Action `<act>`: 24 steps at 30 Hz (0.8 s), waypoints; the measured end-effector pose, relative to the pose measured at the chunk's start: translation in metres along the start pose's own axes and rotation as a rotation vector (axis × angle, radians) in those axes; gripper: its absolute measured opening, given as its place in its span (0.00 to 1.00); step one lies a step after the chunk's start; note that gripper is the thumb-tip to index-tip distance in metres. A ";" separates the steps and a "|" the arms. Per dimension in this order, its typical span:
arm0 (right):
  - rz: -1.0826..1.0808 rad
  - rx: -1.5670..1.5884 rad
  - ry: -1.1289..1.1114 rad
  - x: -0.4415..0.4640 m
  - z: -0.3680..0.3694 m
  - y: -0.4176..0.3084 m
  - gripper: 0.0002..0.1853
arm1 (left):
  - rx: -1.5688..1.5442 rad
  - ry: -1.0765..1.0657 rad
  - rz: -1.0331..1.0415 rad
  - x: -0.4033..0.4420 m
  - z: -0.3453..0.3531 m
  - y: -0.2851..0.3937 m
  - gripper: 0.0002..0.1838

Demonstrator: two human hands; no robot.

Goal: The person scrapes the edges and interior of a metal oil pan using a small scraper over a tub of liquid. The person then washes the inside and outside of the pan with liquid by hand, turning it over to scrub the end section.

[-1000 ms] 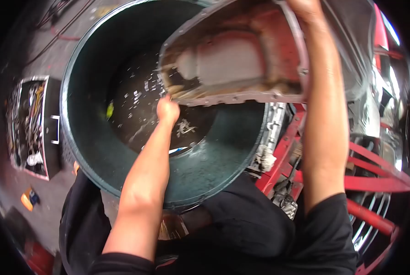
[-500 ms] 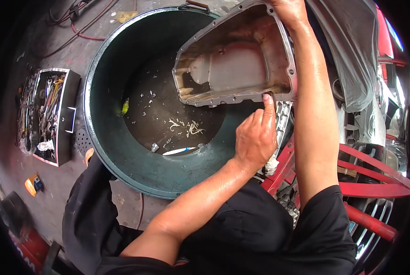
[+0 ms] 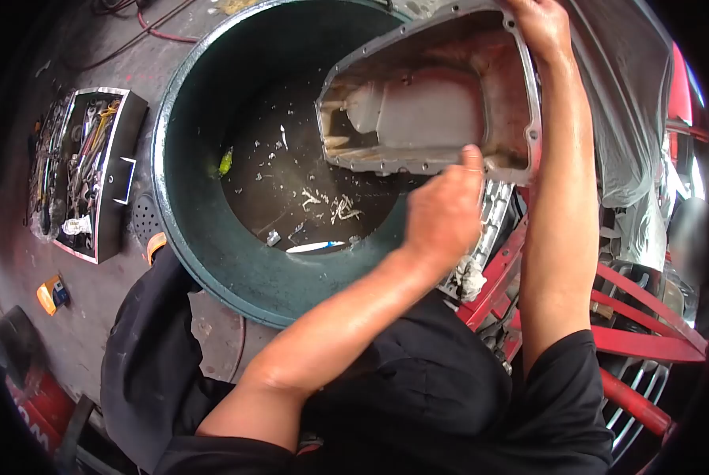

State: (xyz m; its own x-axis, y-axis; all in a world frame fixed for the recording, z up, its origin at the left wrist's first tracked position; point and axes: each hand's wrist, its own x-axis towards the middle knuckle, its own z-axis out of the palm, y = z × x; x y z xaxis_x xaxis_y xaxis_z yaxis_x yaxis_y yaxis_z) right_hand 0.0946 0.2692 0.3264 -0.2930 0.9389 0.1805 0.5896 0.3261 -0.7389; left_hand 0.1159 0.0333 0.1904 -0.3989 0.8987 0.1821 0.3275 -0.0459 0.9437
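Observation:
A metal oil pan (image 3: 430,111) with a bolt-holed rim is held tilted over the dark green drum, its hollow inside towards me. My right hand (image 3: 543,32) grips the pan's upper right corner; its fingertips are partly cut off by the top of the view. My left hand (image 3: 444,210) is at the lower rim of the pan, blurred by motion. Its fingers are curled and the thumb points up against the rim. Whatever it pinches, if anything, is hidden. Whitish scraps (image 3: 343,207) lie at the bottom of the drum (image 3: 212,202).
To the left, an open tool drawer (image 3: 93,174) full of wrenches stands on the floor. A yellow and black object (image 3: 52,294) lies nearer. On the right are red metal bars (image 3: 648,336), a grey plastic cover (image 3: 624,103) and a crumpled white rag (image 3: 469,279).
The view has shifted a little, so drum and pan sit higher and further right. My left hand has moved slightly along the lower rim and is now blurred. The right hand keeps its hold.

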 end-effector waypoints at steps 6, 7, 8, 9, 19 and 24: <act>-0.001 -0.152 0.080 -0.019 0.004 -0.020 0.14 | 0.133 -0.059 -0.152 -0.007 -0.003 -0.045 0.27; -0.039 -0.115 0.029 -0.007 0.002 -0.009 0.13 | -0.057 -0.104 -0.182 -0.007 0.000 -0.033 0.28; -0.051 -0.081 0.025 -0.003 0.003 -0.006 0.13 | -0.053 -0.024 -0.050 -0.007 0.004 -0.014 0.28; -0.061 -0.047 0.023 0.000 0.003 -0.002 0.13 | -0.048 0.054 0.083 -0.009 0.009 -0.002 0.28; 0.062 -0.087 0.013 0.005 0.007 -0.007 0.15 | 0.320 0.002 -0.122 0.004 -0.020 -0.082 0.17; 0.080 -0.223 -0.144 0.018 -0.001 -0.003 0.22 | 0.139 0.115 0.275 0.009 -0.039 -0.055 0.24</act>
State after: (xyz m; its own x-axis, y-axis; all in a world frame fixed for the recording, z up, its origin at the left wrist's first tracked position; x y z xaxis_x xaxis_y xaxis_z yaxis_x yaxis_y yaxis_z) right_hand 0.0884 0.2853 0.3321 -0.3336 0.9425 0.0209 0.7618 0.2826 -0.5829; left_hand 0.0608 0.0271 0.1504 -0.3708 0.8053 0.4626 0.5474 -0.2129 0.8094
